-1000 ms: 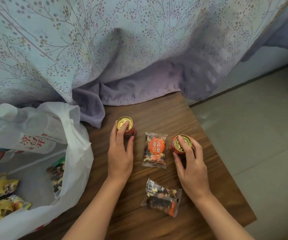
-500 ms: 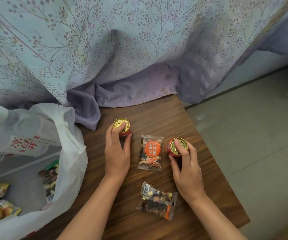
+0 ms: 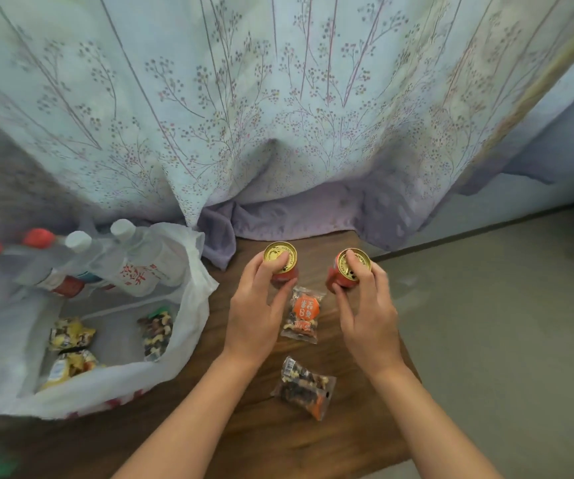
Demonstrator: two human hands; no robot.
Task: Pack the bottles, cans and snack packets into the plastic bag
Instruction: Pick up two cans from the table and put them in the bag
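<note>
Two small red cans with gold lids are gripped over the wooden table [image 3: 358, 440]. My left hand [image 3: 256, 312] is shut on the left can [image 3: 280, 257]; my right hand [image 3: 365, 312] is shut on the right can [image 3: 351, 266], which tilts slightly. Between the hands lies a nut packet with an orange label [image 3: 302, 314]. A second nut packet [image 3: 304, 387] lies nearer me. The white plastic bag [image 3: 189, 326] lies open at the left, holding several bottles [image 3: 137, 261] and snack packets [image 3: 71, 335].
A flowered curtain [image 3: 278, 115] hangs behind the table and its hem drapes onto the far edge. The table's right edge drops to a grey floor [image 3: 503, 340]. The bag fills the table's left side.
Both hands have closed more firmly on the cans, and both cans seem raised a little. The view has shifted, showing more of the bag and its bottles.
</note>
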